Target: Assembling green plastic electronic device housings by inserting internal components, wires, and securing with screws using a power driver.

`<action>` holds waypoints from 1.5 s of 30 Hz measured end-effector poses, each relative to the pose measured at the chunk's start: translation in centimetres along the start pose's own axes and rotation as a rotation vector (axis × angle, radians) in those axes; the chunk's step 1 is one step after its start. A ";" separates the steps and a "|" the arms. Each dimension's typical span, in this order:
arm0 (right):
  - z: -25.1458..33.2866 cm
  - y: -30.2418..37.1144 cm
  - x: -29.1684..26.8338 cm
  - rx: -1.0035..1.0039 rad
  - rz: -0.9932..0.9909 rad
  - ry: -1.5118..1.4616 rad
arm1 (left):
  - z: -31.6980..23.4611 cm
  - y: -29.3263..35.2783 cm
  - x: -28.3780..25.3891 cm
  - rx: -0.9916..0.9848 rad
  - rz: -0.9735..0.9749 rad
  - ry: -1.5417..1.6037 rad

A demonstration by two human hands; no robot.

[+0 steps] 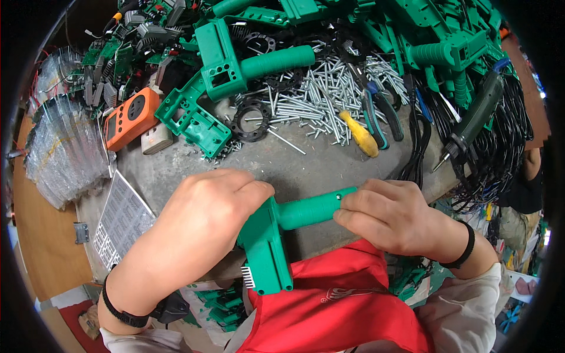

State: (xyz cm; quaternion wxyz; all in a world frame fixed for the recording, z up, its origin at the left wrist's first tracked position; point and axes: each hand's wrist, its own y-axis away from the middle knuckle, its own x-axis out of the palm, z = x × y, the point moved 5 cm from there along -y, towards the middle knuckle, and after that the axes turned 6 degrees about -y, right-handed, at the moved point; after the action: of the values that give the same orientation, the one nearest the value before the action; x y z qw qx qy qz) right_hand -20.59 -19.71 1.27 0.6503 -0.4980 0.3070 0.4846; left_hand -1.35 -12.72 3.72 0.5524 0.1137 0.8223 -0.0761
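Observation:
A green plastic tool housing point(265, 253) with a ribbed handle lies across the table's front edge, above the red apron. My left hand point(206, 206) is closed over the far end of its block-shaped body, with the fingertips hidden behind the hand. At the handle's end, my right hand point(388, 215) pinches with bent fingers, close to a small hole or screw head that I cannot make out clearly. A row of pale metal pins point(248, 277) sticks out of the body's near left side.
Long screws point(318, 97) are heaped beyond my hands, beside a yellow-handled screwdriver point(359, 134) and pliers point(376, 117). An electric screwdriver point(477, 115) lies over black cables at right. An orange meter point(132, 119), an open green shell point(194, 120) and circuit boards fill the left.

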 end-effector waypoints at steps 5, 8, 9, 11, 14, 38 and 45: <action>-0.1 0.5 -0.1 -0.020 -0.055 -0.025 | 0.3 0.1 0.3 -0.047 0.000 0.029; -0.3 0.7 -0.1 -0.022 -0.071 -0.052 | 1.2 -0.6 0.3 -0.134 0.019 0.087; -0.3 0.8 0.0 -0.017 -0.073 -0.051 | 1.6 -1.5 0.1 -0.090 -0.014 0.043; -0.4 1.0 0.1 0.013 -0.102 -0.070 | 2.0 -3.5 -0.1 0.011 -0.135 -0.090; -1.4 0.9 -0.7 0.220 -0.243 -0.201 | 1.8 -7.3 1.8 0.145 -0.183 -0.279; 6.7 -3.7 2.1 0.005 0.169 -0.352 | -4.8 9.6 3.4 -0.081 -0.139 0.230; 7.8 -3.2 3.7 -0.051 0.095 -0.331 | -5.3 9.4 3.0 -0.059 -0.153 0.110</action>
State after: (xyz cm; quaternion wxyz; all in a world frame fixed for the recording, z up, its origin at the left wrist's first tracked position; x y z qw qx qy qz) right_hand -16.99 -11.21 1.57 0.6555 -0.4126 0.2066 0.5979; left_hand -4.66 -2.02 2.92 0.5022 0.0381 0.8594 -0.0878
